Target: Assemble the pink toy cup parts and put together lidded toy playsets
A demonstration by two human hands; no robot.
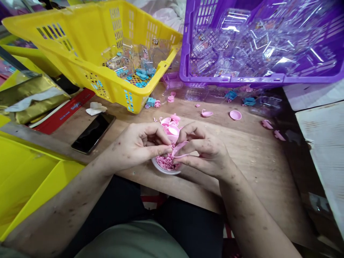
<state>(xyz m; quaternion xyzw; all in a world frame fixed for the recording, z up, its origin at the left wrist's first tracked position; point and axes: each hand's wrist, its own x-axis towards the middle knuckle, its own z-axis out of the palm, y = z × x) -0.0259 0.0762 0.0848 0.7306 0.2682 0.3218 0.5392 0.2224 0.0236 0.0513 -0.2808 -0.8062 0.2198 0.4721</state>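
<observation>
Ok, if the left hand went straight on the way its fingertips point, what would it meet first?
Most likely the pink oval piece held by the right hand, just ahead of the left hand; whether they already touch is unclear.

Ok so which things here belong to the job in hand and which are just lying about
Likely in the job: pink oval, held in the right hand; bowl; pink bits in it; pink pile.
Probably just lying about: phone; white scrap; gold packet.
</observation>
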